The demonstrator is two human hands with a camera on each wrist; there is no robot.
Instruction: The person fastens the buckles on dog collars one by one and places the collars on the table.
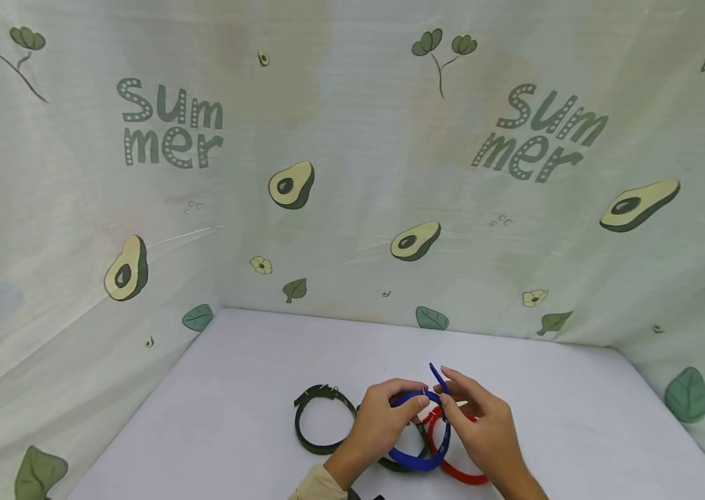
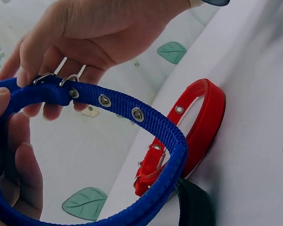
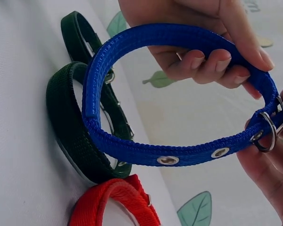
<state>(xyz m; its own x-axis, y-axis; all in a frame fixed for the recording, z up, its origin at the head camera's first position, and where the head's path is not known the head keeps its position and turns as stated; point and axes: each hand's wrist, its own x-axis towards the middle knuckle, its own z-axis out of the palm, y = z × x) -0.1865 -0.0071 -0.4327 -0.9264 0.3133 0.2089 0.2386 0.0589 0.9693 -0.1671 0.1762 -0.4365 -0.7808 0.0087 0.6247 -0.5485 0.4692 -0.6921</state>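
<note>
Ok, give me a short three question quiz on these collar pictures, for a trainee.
1. True or false: both hands hold the blue collar.
2. Which collar lies nearest the right hand on the table? A) red collar B) yellow collar C) white collar
3. Fill in: the two collars lying left of the red collar are dark ____.

Key
1. True: the left hand grips the loop, and the right hand's fingers pinch it at the metal buckle.
2. A.
3. Green: one dark green collar lies apart, another dark green collar lies under the blue one.
</note>
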